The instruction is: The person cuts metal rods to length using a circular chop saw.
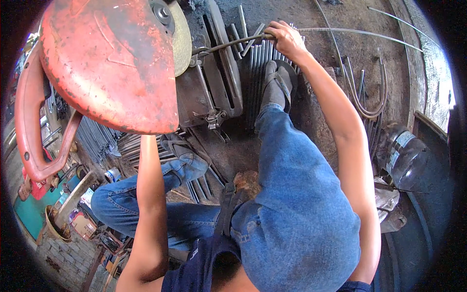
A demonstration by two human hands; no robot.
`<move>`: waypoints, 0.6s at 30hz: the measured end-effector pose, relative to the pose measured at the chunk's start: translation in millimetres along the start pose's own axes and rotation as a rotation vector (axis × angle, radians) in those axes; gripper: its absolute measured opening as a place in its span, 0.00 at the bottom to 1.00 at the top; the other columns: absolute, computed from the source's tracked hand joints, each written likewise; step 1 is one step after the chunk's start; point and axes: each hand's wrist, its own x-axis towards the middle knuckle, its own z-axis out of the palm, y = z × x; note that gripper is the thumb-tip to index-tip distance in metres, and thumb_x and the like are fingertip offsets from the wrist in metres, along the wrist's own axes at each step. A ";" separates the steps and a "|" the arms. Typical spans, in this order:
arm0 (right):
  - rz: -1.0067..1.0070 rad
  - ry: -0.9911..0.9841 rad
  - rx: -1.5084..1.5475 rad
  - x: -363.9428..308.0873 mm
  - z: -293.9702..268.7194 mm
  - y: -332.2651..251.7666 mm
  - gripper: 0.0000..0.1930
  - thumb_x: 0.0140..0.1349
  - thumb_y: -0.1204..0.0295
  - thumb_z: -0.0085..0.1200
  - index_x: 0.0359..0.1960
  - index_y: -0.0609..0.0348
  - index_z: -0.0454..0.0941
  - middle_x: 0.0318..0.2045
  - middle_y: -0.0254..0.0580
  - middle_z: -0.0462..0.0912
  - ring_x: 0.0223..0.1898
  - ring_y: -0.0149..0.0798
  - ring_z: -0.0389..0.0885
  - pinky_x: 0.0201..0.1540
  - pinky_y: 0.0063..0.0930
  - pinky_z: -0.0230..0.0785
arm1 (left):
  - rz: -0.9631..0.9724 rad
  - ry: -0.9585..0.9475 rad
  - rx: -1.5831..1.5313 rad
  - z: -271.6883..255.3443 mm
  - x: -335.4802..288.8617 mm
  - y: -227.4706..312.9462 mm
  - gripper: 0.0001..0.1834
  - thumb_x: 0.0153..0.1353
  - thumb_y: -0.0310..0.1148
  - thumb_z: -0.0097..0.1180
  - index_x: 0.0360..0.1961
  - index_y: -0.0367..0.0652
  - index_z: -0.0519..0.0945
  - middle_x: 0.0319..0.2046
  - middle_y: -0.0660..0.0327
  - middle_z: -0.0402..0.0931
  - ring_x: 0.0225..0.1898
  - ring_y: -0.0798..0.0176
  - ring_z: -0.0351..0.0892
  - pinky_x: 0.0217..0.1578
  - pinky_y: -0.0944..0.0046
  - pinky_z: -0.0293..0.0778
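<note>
In the head view, your right hand (286, 41) was curled around one end of a dark bar (233, 44). The bar went left from it, toward the round pale disc (182, 41). The big red cover (112, 68) hid your left hand, so I couldn't tell its grip.

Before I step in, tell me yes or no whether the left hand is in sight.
No, the left forearm passes behind the large red guard, which hides the hand.

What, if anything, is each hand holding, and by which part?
Right hand: a dark rod, by its part away from the red guard. Left hand: hidden, cannot tell.
</note>
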 end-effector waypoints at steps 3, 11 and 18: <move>-0.070 0.028 0.077 0.4 4.3 7.5 0.09 0.52 0.74 0.57 0.36 0.58 0.81 0.37 0.36 0.79 0.42 0.45 0.76 0.45 0.37 0.72 | 0.016 0.049 -0.079 11.3 -4.8 -11.4 0.19 0.62 0.43 0.57 0.43 0.35 0.78 0.29 0.58 0.80 0.26 0.67 0.80 0.27 0.67 0.71; -0.125 -0.069 0.046 6.1 2.3 12.0 0.09 0.52 0.76 0.55 0.36 0.57 0.81 0.37 0.38 0.80 0.42 0.45 0.77 0.46 0.36 0.72 | -0.010 0.143 -0.157 20.8 -10.5 -31.3 0.20 0.62 0.43 0.57 0.45 0.34 0.77 0.32 0.56 0.80 0.30 0.65 0.80 0.31 0.67 0.73; -0.069 -0.191 0.090 14.0 -4.4 18.3 0.11 0.51 0.76 0.54 0.37 0.56 0.82 0.40 0.38 0.80 0.46 0.45 0.77 0.50 0.37 0.72 | -0.018 0.140 -0.214 26.3 -11.7 -31.6 0.19 0.63 0.41 0.57 0.45 0.34 0.78 0.30 0.59 0.80 0.29 0.66 0.80 0.29 0.68 0.72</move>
